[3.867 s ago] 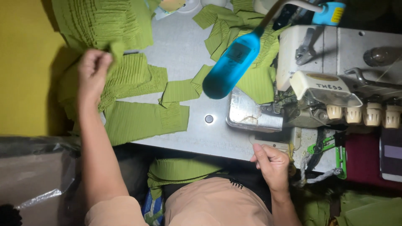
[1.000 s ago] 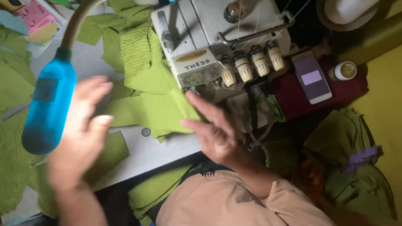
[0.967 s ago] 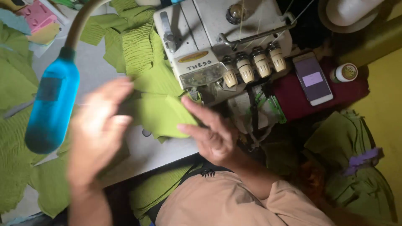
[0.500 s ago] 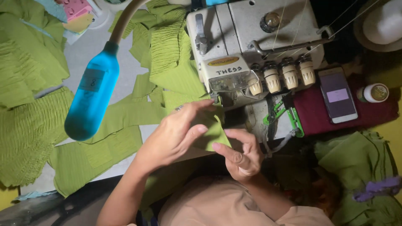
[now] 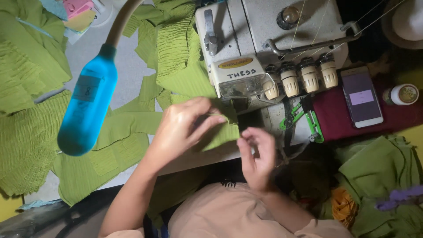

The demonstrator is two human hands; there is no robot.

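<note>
Two hands work at the table's near edge. Left of them hangs a blue lamp point(image 5: 88, 110). The left hand point(image 5: 183, 125) pinches a green fabric piece point(image 5: 220, 132) lying before the sewing machine point(image 5: 264, 48); the right hand point(image 5: 257, 152) hovers beside it, fingers loosely curled, holding nothing.

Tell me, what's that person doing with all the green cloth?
A person sits at a sewing machine and holds a green fabric piece right in front of it. The left hand pinches the cloth from above, and the right hand hovers beside its edge with fingers curled. More green pieces lie spread over the table, and a blue lamp hangs over them.
</note>
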